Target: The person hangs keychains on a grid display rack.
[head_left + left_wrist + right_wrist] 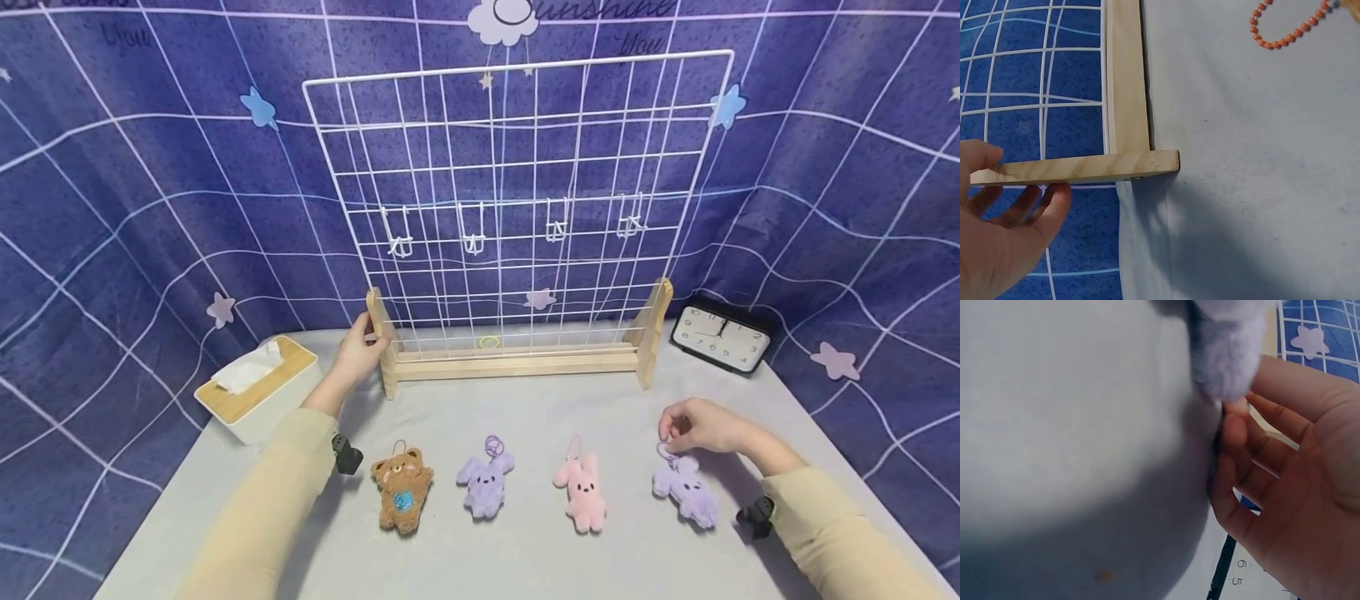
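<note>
My left hand (358, 352) grips the left wooden end post (1079, 167) of a white wire grid rack (517, 179), thumb on one side and fingers on the other. On the right, my right hand (701, 425) pinches the cord loop (665, 451) of a purple plush bunny charm (691, 493), which lies on the table below the fingers. In the right wrist view, fuzzy purple plush (1229, 359) partly covers the fingertips. A second purple plush charm (484, 486), a pink bunny charm (585, 497) and a brown bear charm (403, 490) lie in a row to the left.
Several white hooks, among them a left one (401, 243), hang across the grid. A tissue box (258, 379) stands at the left and a clock (722, 335) at the back right. A small yellow ring (489, 342) shows at the rack's base. A patterned blue curtain (150, 208) surrounds the table.
</note>
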The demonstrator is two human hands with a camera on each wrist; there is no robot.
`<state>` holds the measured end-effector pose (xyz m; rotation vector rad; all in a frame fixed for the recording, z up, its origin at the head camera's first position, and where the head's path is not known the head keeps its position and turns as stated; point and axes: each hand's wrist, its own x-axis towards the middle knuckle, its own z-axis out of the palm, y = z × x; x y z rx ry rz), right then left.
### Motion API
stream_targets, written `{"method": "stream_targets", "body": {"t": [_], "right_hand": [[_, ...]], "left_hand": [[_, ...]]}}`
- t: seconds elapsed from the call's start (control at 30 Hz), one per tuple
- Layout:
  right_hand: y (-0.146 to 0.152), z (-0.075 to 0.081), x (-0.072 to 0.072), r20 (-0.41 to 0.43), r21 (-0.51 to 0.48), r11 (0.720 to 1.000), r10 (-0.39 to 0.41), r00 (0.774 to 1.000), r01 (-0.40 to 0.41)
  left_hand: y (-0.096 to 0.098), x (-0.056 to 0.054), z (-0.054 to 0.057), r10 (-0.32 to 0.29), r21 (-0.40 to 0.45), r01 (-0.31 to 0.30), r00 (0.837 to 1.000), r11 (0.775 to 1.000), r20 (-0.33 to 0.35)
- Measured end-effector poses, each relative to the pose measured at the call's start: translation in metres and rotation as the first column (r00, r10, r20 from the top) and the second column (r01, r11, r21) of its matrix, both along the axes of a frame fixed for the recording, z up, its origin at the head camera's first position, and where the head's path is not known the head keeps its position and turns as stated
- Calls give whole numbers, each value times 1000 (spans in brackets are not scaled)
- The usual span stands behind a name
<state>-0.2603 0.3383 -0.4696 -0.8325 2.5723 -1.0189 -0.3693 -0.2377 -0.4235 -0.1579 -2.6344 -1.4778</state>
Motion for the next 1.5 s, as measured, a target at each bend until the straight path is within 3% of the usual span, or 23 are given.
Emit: {"method": "stream_targets", "body": {"t": [0.33, 0.7, 0.97, 1.17, 1.4, 1.5], "right_hand": [[-1, -3, 2, -44, 23, 1000, 11, 999, -10], [-6, 6, 0, -29, 14, 998, 54, 998, -54], [-5, 10, 5, -2, -7, 1000, 11, 1000, -11], [-2, 9, 9, 28, -89, 996, 25, 999, -22], [4, 4, 10, 194, -283, 959, 76, 978, -18], [5, 3, 10, 219, -323, 946, 72, 973, 3]], "left_hand": [[-1, 3, -2, 9, 3, -9, 1000, 1000, 3], [-10, 1, -4, 20, 6, -20, 1000, 1000, -2], [-10, 0, -4, 11, -13, -10, 1000, 1000, 10], [-6, -2, -4, 4, -14, -4, 1000, 1000, 7], [-2, -2, -3, -4, 9, 4, 1000, 1000, 11], [-1, -3, -4, -5, 19, 5, 1000, 1000, 14]]}}
